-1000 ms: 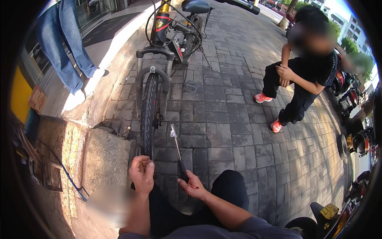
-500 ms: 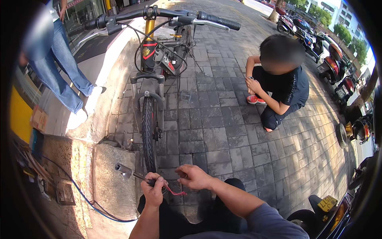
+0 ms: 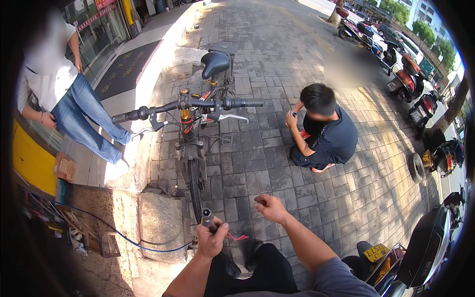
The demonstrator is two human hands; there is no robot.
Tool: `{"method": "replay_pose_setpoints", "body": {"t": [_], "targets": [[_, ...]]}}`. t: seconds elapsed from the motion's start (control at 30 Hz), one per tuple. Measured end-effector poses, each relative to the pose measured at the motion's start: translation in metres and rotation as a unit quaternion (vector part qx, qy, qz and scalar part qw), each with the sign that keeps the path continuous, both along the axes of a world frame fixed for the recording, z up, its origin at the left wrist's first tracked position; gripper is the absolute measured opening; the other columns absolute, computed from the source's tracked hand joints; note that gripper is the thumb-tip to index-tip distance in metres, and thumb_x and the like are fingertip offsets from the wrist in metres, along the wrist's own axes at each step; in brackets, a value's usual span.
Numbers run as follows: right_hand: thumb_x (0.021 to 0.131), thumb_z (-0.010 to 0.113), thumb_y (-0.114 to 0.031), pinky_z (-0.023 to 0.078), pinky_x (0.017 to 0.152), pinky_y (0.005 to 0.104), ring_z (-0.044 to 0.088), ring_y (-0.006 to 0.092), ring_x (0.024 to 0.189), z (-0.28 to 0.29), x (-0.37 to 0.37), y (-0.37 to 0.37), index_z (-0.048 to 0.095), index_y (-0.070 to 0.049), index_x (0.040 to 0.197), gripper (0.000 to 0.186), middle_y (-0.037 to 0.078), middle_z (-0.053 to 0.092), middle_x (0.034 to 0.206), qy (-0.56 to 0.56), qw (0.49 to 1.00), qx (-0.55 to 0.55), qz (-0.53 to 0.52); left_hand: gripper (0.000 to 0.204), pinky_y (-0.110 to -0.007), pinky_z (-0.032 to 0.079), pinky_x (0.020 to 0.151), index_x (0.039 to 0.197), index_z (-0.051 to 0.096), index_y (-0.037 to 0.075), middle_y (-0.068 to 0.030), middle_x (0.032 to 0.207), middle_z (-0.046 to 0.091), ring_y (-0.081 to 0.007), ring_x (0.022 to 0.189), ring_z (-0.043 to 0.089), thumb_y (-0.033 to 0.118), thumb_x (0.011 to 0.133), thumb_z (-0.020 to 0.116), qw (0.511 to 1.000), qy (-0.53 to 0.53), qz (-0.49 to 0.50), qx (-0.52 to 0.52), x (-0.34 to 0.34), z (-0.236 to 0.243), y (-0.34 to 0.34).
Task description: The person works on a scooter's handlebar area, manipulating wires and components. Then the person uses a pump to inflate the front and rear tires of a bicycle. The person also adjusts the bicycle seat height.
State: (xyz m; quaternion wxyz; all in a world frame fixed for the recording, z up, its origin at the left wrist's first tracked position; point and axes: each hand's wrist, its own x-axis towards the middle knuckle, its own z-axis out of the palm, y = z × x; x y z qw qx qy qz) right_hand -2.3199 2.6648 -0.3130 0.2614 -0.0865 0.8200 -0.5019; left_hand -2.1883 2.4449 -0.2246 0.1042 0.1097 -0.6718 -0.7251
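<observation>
My left hand (image 3: 213,241) is closed round the grip of a hammer-like tool (image 3: 207,216). The tool has a short grey metal head, which points up and away from me, and a red cord (image 3: 239,237) trails from its grip. To its right, my right hand (image 3: 271,207) hangs in the air over the paving with its fingers curled in, and I see nothing in it. Facing me just beyond the left hand stands a bicycle (image 3: 188,126), upright, its front tire (image 3: 195,190) close to the tool. Neither hand visibly grips the bicycle.
A person in dark clothes (image 3: 332,131) squats right of the bicycle. Another person in jeans (image 3: 84,116) stands on the raised step at left. A blue hose (image 3: 126,238) runs along the stone ledge (image 3: 161,222). Parked scooters (image 3: 410,81) line the right side; a motorbike (image 3: 396,262) is near right.
My view has shifted, showing more of the bicycle. The tool's head has swung from pointing left to pointing up. My right hand has moved away from the left, its fingers curling in.
</observation>
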Motion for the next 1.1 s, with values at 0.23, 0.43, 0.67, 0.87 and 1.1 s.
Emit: {"method": "replay_pose_setpoints", "body": {"t": [0.23, 0.43, 0.67, 0.87, 1.1], "targets": [[0.092, 0.066, -0.017, 0.052, 0.064, 0.0301, 0.064, 0.0134, 0.073, 0.105, -0.003, 0.099, 0.063, 0.005, 0.117, 0.033, 0.01, 0.069, 0.088, -0.131, 0.986, -0.058, -0.087, 0.018, -0.025, 0.039, 0.055, 0.077, 0.056, 0.002, 0.0032, 0.065, 0.05, -0.0043, 0.063, 0.044, 0.01, 0.085, 0.071, 0.99, -0.02, -0.037, -0.133, -0.046, 0.115, 0.036], [0.093, 0.065, -0.016, 0.052, 0.062, 0.0288, 0.062, 0.0124, 0.068, 0.166, -0.061, 0.126, 0.063, 0.006, 0.114, 0.031, 0.009, 0.069, 0.084, -0.057, 0.994, -0.043, -0.08, 0.02, -0.025, 0.04, 0.057, 0.074, 0.056, 0.003, 0.0034, 0.064, 0.051, -0.0039, 0.064, 0.045, 0.009, 0.084, 0.072, 0.995, -0.036, -0.026, -0.091, -0.091, 0.143, 0.071], [0.093, 0.064, -0.015, 0.05, 0.059, 0.0277, 0.061, 0.0126, 0.069, 0.178, -0.159, 0.106, 0.06, 0.007, 0.118, 0.033, 0.008, 0.065, 0.087, -0.074, 0.993, -0.082, -0.045, 0.021, -0.028, 0.042, 0.057, 0.075, 0.059, 0.001, -0.0006, 0.064, 0.056, -0.0071, 0.062, 0.049, 0.014, 0.084, 0.073, 0.989, -0.068, -0.019, -0.132, -0.149, 0.125, 0.076], [0.094, 0.064, -0.016, 0.05, 0.057, 0.0272, 0.06, 0.0122, 0.066, 0.167, -0.219, 0.106, 0.061, 0.007, 0.114, 0.031, 0.006, 0.064, 0.083, -0.135, 0.99, -0.035, -0.018, 0.02, -0.029, 0.044, 0.058, 0.079, 0.062, 0.001, -0.0038, 0.066, 0.06, -0.0091, 0.062, 0.053, 0.017, 0.084, 0.073, 0.984, -0.1, 0.008, -0.146, -0.2, 0.107, 0.073], [0.093, 0.064, -0.019, 0.05, 0.055, 0.0274, 0.058, 0.0115, 0.065, 0.152, -0.306, 0.064, 0.062, 0.007, 0.111, 0.032, 0.005, 0.061, 0.077, -0.164, 0.985, -0.024, 0.052, 0.026, -0.029, 0.051, 0.066, 0.098, 0.063, -0.003, -0.0087, 0.079, 0.069, -0.0127, 0.071, 0.064, 0.017, 0.085, 0.074, 0.983, -0.115, 0.069, -0.129, -0.253, 0.111, 0.062]]}}
